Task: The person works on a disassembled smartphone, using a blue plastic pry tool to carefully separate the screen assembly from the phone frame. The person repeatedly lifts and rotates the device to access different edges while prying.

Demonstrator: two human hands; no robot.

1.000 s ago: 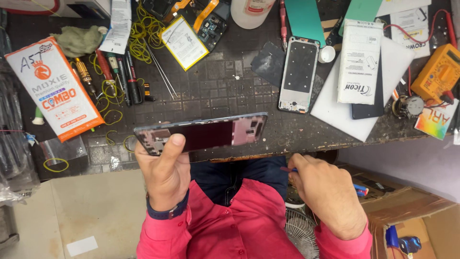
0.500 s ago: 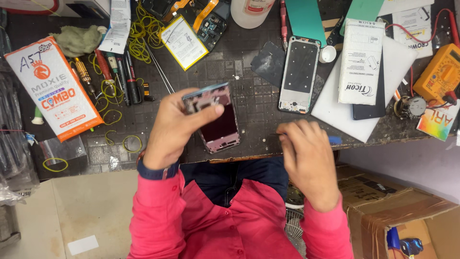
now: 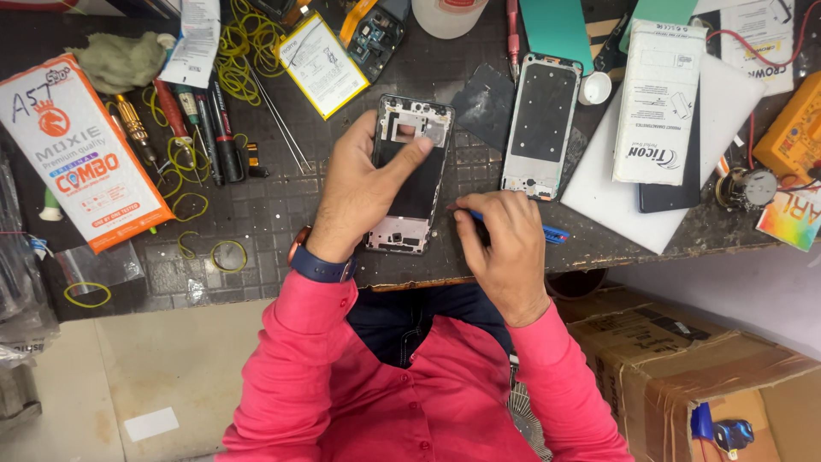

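Observation:
An opened phone body (image 3: 414, 188), dark with a metal frame, lies upright on the black work mat (image 3: 274, 214). My left hand (image 3: 363, 184) grips it along its left edge, thumb pressing across the upper part near the camera cutout. My right hand (image 3: 505, 244) rests just right of the phone's lower edge and holds a thin blue tool (image 3: 547, 232), whose tip points toward the phone's right side. Both sleeves are pink; a blue watch sits on my left wrist.
A second phone frame (image 3: 540, 124) lies to the right. An orange box (image 3: 81, 154), screwdrivers (image 3: 192, 128), yellow rubber bands, a battery (image 3: 322, 64), a white box (image 3: 654, 103), and a yellow meter (image 3: 791, 128) crowd the mat. A cardboard carton (image 3: 684, 376) stands below right.
The phone body went from held sideways at the table's near edge to lying upright further in on the mat. My right hand rose from below the edge to beside it, holding the blue tool.

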